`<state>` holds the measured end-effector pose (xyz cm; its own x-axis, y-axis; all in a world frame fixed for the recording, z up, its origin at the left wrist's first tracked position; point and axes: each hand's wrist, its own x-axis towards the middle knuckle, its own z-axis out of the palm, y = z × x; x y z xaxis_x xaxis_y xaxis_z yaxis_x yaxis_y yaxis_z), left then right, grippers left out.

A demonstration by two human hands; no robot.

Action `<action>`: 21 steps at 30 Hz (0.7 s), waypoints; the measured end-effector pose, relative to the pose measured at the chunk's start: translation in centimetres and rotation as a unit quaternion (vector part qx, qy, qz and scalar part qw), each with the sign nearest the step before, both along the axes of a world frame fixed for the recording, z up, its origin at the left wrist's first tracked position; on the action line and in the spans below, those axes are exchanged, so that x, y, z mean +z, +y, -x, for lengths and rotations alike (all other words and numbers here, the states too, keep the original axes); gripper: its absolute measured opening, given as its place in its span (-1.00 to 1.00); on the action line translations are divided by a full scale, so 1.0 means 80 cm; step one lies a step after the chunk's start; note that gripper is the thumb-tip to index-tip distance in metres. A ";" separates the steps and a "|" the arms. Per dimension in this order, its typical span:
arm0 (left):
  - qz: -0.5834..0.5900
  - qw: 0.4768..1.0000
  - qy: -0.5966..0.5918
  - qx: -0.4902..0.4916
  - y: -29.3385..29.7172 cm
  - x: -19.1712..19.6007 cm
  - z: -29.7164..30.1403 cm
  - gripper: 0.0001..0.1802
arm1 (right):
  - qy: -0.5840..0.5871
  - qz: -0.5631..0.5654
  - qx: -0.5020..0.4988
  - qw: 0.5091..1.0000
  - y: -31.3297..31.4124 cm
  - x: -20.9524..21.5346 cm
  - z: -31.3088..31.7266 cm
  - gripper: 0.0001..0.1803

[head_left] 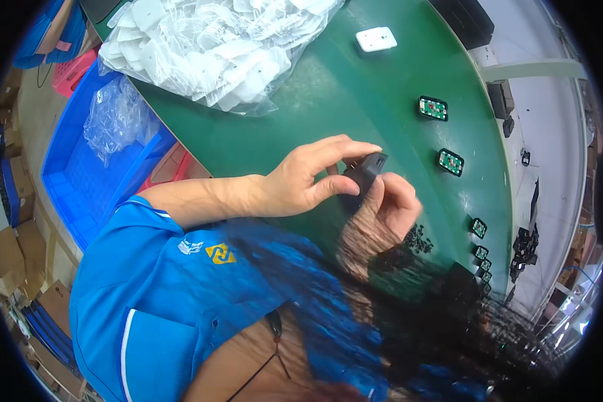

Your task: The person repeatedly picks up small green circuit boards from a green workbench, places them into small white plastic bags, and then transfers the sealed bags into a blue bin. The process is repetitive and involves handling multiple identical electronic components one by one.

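Between my two hands, above the green table, is a small black plastic case (367,173) with a slot in its end. My left hand (308,175) pinches it between thumb and fingers from the left. My right hand (392,208) grips its lower right side, the thumb pressed along it and the other fingers curled. Strands of hair hang over the right wrist. To the right lie black half-cases with green circuit boards, one (433,108) farther off and another (451,162) nearer. Small black parts (419,239) lie in a pile beside my right hand.
A clear bag of white plastic covers (201,50) fills the table's far left. One white cover (376,39) lies alone at the far side. A blue bin (67,174) holding clear plastic film stands left of the table. Several smaller board pieces (479,228) line the right edge.
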<state>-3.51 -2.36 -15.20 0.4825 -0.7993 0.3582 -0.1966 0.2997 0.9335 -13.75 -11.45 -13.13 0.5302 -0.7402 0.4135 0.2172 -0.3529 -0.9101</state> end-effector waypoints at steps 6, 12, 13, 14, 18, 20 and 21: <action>-0.032 0.989 0.142 -0.011 0.002 -0.005 0.005 -0.38 | 0.046 0.218 -0.022 0.975 -0.015 -0.009 -0.008 -0.87; 0.004 0.969 0.241 -0.047 0.005 -0.006 0.000 -0.44 | 0.188 0.214 0.072 0.956 -0.021 0.025 0.004 -0.87; 0.002 0.971 0.232 -0.058 0.007 -0.007 -0.002 -0.45 | 0.220 0.173 0.098 0.955 -0.024 0.036 0.007 -0.86; -0.001 0.973 0.222 -0.071 0.007 -0.009 -0.004 -0.45 | 0.250 0.130 0.121 0.952 -0.029 0.041 0.010 -0.85; 0.019 0.997 -0.017 -0.075 0.005 -0.008 -0.018 -0.45 | 0.246 -0.128 0.231 0.932 -0.057 0.037 0.023 -0.88; 0.064 0.992 -0.081 -0.078 0.001 -0.012 -0.021 -0.44 | 0.204 -0.299 0.277 0.890 -0.066 0.024 0.021 -0.64; 0.073 0.987 -0.109 -0.093 0.002 -0.014 -0.024 -0.44 | 0.178 -0.370 0.310 0.857 -0.075 0.022 0.017 -0.56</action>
<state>-1.57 -2.23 -16.34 0.2310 -0.7993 0.5547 -0.3165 0.4774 0.8197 -15.13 -17.47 -11.34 0.9118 -0.2605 -0.3173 -0.1833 0.4332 -0.8824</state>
